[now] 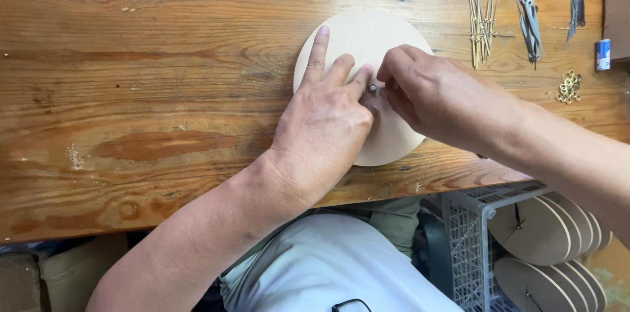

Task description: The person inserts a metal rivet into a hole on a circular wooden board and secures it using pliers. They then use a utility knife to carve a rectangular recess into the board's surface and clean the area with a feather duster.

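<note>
A pale, round, flat wooden disc [367, 36] is lying flat on the knotty, varnished wooden counter [131, 89], near the front edge, with a small metal stud [373, 88] poking up at its middle. The left hand [325, 125] is pressed flat on the disc with fingers spread, nothing gripped, just pinning it down. The right hand [440, 95] is pinched around that little stud with its fingertips.

The disc looks stiff, thin and light (probably slides easily on the smooth wood, hence the pinning), and it is best taken by its rim. The stud looks tiny and easily dropped, so a fingertip pinch fits.

Off to the far right, a bundle of thin wooden sticks [481, 10], dark metal clock hands [529, 17] and a heap of small brass rings [569, 86] are laid out. More discs are stacked in a grey plastic crate [467, 233] below the counter.
</note>
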